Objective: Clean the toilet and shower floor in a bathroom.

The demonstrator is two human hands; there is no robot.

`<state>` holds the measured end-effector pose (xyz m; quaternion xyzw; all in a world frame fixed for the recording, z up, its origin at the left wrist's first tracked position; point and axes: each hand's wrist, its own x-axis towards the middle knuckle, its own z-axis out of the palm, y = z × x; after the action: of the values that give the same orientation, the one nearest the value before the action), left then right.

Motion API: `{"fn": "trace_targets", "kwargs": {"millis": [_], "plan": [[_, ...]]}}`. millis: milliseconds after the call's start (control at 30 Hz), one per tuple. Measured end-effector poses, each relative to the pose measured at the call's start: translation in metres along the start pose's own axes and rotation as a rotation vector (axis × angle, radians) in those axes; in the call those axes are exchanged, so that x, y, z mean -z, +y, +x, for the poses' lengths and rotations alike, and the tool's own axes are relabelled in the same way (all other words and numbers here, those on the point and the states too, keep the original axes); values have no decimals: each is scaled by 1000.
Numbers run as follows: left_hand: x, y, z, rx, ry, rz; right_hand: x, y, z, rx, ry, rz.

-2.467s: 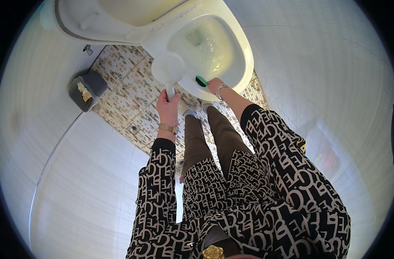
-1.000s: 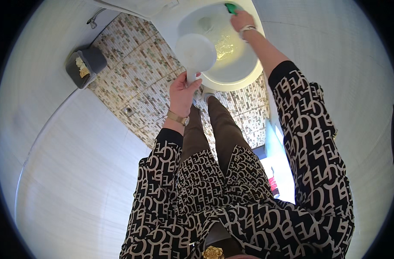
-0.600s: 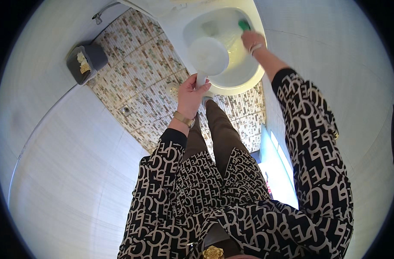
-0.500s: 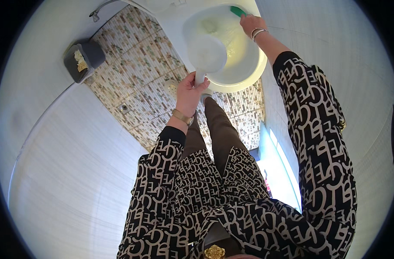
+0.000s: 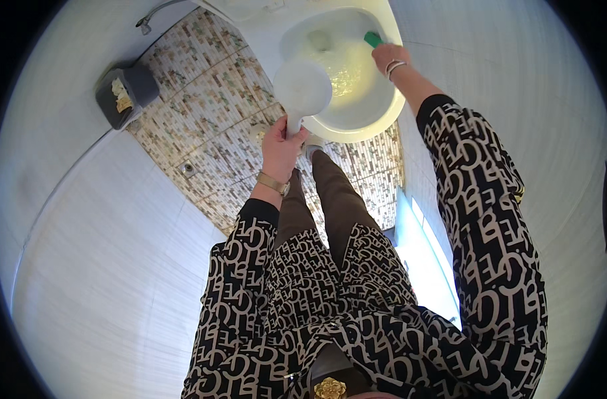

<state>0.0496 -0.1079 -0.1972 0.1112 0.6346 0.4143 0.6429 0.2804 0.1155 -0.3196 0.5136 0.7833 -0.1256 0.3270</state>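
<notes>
My left hand (image 5: 283,146) is closed round the short handle of a white dipper (image 5: 303,86), which hangs over the near left part of a white washbasin (image 5: 364,134). My right hand (image 5: 388,58) grips a green scrub pad (image 5: 372,39) against the basin's right inner wall. Much of the pad is hidden under my fingers. Yellowish light glints on the wet-looking bowl between the dipper and my right hand. Further back in the bowl, a round drain (image 5: 321,41) shows faintly.
A dark grey bin (image 5: 140,86) with crumpled pale paper stands by the wall on the left. Above it hangs a metal spray hose (image 5: 144,28). A patterned tile floor (image 5: 217,86) with a small drain lies below, and a pale wall (image 5: 476,40) runs close along the right.
My right hand and the green pad have moved a little nearer down the basin's right wall. My left hand has shifted slightly left with the dipper.
</notes>
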Motion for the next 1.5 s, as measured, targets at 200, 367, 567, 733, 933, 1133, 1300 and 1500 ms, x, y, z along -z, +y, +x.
{"fn": "trace_targets", "kwargs": {"millis": [200, 367, 567, 733, 933, 1133, 1300, 1500], "plan": [[9, -14, -8, 0, 86, 221, -103, -70, -124, 109, -348, 284], [-1, -6, -9, 32, 88, 196, -101, -66, -149, -90, -79, 862], [2, 7, -20, -54, 114, 165, -36, -12, -184, -284, 358, 1115], [5, 20, -36, -70, 99, 127, 104, 43, -190, -67, 790, 1371], [4, 23, -48, -135, 75, 148, 329, 74, -159, 390, 1296, 1032], [-10, 37, -57, -90, 46, 96, 439, 104, -80, 443, 1030, 1094], [6, 44, -60, -127, 20, 125, 493, 77, -54, -10, 695, 557], [6, 47, -61, -141, 30, 146, 515, 30, -37, -124, 186, 215]]}}
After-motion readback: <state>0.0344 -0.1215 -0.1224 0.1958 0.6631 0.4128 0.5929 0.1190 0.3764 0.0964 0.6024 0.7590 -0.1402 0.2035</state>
